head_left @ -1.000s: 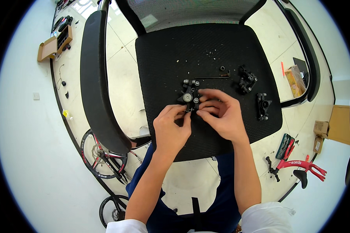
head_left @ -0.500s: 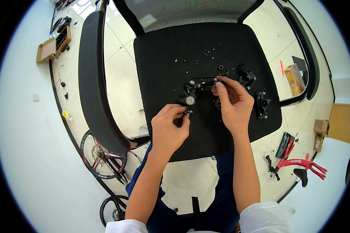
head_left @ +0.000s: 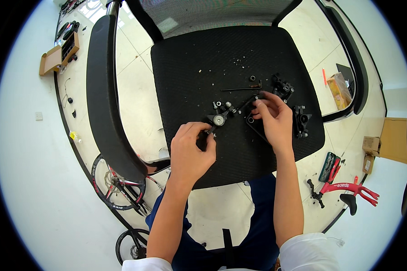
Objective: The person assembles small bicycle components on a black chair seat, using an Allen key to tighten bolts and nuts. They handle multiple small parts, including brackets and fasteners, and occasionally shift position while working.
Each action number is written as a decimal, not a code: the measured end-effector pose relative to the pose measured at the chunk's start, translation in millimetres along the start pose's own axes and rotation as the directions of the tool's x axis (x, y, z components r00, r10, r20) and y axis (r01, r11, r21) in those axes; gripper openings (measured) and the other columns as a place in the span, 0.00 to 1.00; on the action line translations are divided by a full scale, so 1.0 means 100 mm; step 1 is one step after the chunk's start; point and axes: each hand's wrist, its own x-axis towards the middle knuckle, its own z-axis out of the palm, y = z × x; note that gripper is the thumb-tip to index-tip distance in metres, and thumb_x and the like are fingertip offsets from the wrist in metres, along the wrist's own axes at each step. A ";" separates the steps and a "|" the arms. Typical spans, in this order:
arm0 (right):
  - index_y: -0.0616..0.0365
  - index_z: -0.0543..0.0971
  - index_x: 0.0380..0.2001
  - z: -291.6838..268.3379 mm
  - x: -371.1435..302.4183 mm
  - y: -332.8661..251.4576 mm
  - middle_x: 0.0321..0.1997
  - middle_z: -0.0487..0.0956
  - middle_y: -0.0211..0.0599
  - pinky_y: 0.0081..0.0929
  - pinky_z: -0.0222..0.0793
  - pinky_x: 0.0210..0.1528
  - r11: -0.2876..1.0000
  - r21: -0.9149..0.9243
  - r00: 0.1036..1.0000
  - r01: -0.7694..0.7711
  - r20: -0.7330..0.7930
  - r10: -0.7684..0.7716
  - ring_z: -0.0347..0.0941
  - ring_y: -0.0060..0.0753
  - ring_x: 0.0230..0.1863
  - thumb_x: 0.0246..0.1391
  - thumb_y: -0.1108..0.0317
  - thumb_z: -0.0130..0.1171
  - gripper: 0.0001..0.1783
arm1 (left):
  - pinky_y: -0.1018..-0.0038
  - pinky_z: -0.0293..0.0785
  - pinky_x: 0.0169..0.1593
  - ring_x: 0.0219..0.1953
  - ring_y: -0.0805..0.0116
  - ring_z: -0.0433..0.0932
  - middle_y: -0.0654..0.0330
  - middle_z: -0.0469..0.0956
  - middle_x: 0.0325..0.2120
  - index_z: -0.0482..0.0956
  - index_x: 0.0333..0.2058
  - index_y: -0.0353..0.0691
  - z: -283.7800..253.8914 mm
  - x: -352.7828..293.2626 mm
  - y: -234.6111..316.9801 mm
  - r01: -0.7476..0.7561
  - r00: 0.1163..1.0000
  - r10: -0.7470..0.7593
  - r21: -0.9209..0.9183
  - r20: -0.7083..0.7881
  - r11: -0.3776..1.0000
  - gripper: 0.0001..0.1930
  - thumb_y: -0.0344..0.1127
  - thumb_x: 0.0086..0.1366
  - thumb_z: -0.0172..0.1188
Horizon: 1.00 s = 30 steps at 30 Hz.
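A black disc brake caliper (head_left: 218,119) with a silver round centre is on the chair seat (head_left: 190,158). My left hand (head_left: 192,147) is closed, thumb and fingers pinching the caliper's lower end. To its right, my right hand (head_left: 276,118) closes its fingertips on a small dark metal part (head_left: 257,99), partly hidden by the fingers. Just under those fingers is a black piece with a ring-shaped end (head_left: 250,120). Beyond my hands lie a thin hex key (head_left: 239,88) and a small round nut-like piece (head_left: 252,78).
Two more black calipers sit at the seat's right, one farther (head_left: 282,87) and one nearer (head_left: 301,121). Armrests flank the seat, left (head_left: 101,90) and right (head_left: 361,77). A bicycle wheel (head_left: 97,185), a pink frame (head_left: 343,186) and an open cardboard box (head_left: 53,61) are on the floor.
My right hand has drawn slightly away from the caliper with the small dark part, uncovering the caliper's upper right end. My left hand keeps its pinch, shifted slightly left in view.
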 end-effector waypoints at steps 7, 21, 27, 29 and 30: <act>0.60 0.79 0.27 -0.24 -0.25 -0.15 0.20 0.76 0.33 0.25 0.67 0.26 0.702 -0.676 0.966 0.226 0.246 -0.074 0.73 0.23 0.23 0.44 0.65 0.71 0.12 | 0.66 0.73 0.42 0.37 0.56 0.77 0.56 0.79 0.32 0.79 0.35 0.36 0.06 0.06 0.06 -0.042 0.995 0.047 0.055 -0.093 0.998 0.12 0.29 0.51 0.67; 0.68 0.74 0.36 -0.49 -0.15 -0.09 0.26 0.78 0.34 0.17 0.72 0.26 0.984 0.073 0.952 -0.162 0.273 0.137 0.77 0.21 0.23 0.51 0.80 0.58 0.08 | 0.70 0.73 0.40 0.34 0.60 0.77 0.57 0.76 0.33 0.78 0.43 0.34 0.27 0.21 0.12 -0.050 0.999 0.049 0.075 0.024 0.996 0.16 0.29 0.55 0.67; 0.70 0.74 0.52 -0.53 -0.10 -0.17 0.33 0.78 0.40 0.26 0.81 0.30 0.946 0.203 0.954 -0.251 0.218 0.206 0.78 0.28 0.30 0.59 0.76 0.54 0.18 | 0.80 0.65 0.27 0.23 0.80 0.70 0.66 0.72 0.22 0.78 0.38 0.34 0.14 0.26 0.09 0.418 0.909 -0.355 -0.489 0.220 0.765 0.09 0.30 0.60 0.64; 0.70 0.74 0.52 -0.53 -0.10 -0.16 0.34 0.78 0.39 0.27 0.82 0.32 0.937 0.210 0.949 -0.278 0.207 0.236 0.78 0.28 0.31 0.59 0.74 0.54 0.18 | 0.80 0.63 0.25 0.23 0.78 0.69 0.64 0.73 0.24 0.76 0.38 0.36 0.09 0.30 0.09 0.536 0.842 -0.413 -0.624 0.347 0.569 0.08 0.31 0.61 0.59; 0.70 0.74 0.51 -0.53 -0.10 -0.16 0.34 0.78 0.39 0.28 0.83 0.33 0.933 0.223 0.950 -0.282 0.202 0.239 0.79 0.29 0.32 0.59 0.74 0.55 0.18 | 0.80 0.62 0.25 0.23 0.77 0.69 0.63 0.73 0.25 0.75 0.37 0.36 0.07 0.29 0.13 0.587 0.801 -0.447 -0.666 0.397 0.460 0.08 0.32 0.61 0.57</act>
